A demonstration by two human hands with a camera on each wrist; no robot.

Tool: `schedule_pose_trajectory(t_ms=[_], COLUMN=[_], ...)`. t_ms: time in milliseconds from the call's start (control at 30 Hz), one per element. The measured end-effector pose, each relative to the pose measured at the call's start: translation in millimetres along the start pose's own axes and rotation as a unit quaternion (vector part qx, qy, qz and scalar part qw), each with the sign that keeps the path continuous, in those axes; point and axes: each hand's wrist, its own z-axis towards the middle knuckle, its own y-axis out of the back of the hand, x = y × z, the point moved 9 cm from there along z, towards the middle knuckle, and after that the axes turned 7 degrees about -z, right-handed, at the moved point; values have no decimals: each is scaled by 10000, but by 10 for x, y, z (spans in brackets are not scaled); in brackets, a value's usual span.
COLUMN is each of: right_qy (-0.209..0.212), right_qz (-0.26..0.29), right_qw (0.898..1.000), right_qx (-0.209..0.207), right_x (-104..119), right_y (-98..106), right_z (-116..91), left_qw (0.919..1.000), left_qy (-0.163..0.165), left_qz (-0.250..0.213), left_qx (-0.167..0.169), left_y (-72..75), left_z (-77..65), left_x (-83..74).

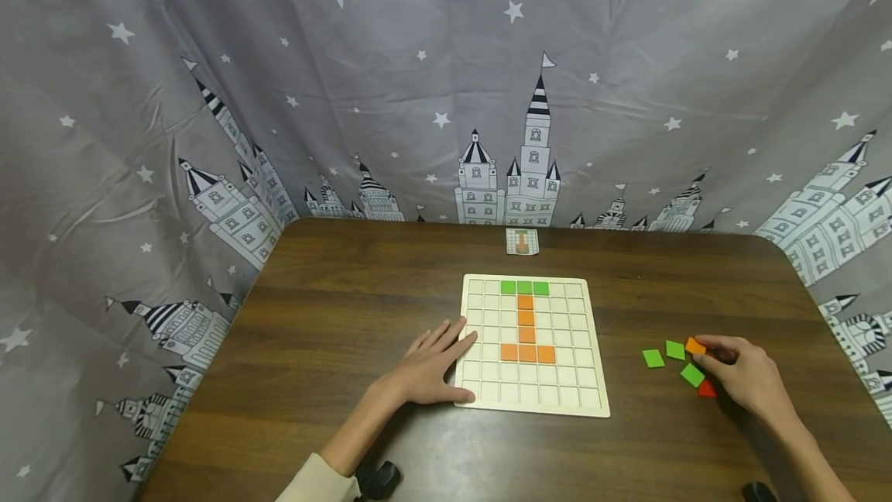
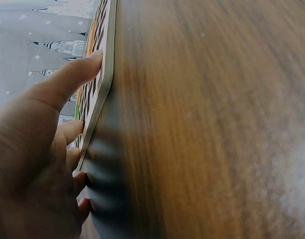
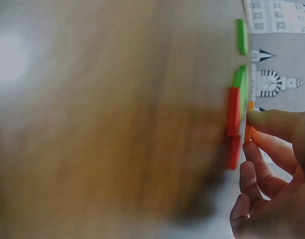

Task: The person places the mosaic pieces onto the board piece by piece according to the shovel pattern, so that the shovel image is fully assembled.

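Note:
A cream grid board (image 1: 571, 386) lies on the table, with green tiles (image 1: 525, 287) in its top row and several orange tiles (image 1: 526, 318) forming a column and a bar below. My left hand (image 1: 425, 372) rests on the board's left edge, fingers spread and thumb near the front corner. To the right, my right hand (image 1: 749, 376) pinches an orange tile (image 3: 250, 133) between thumb and finger. Loose green tiles (image 1: 674, 350) lie just left of that hand. Red tiles (image 3: 233, 112) are close to its fingers, partly hidden by the hand in the head view.
A small pattern card (image 1: 522, 242) lies at the back of the brown wooden table (image 1: 362, 285), behind the board. A grey curtain (image 1: 390, 45) printed with castles and stars hangs along the table's back and sides.

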Motion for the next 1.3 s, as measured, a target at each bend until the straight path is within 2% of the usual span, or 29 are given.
schedule_pose_trajectory(t_ms=[267,500,933,1167,1300], right_qy=[392,748,1310,1440,1513], right_qz=[202,324,745,985,1098], right_qw=[9989,9966,9885,9835,9808], right_qx=[-182,-127,96,486,552], right_x=[357,783,1547,1810,1924], right_y=[56,-27,-393,-701,-809], right_z=[7,13,-44,-102,-122], left_qw=[10000,10000,10000,10000,10000], left_qy=[-47,10,22,-2,-22], left_qz=[23,79,8,-14,-31], left_qx=[-18,-22,-22,-38,-52], left_y=[-3,-11,-3,-3,2], left_z=[4,17,8,18,17], left_x=[-3,13,3,1,-3])
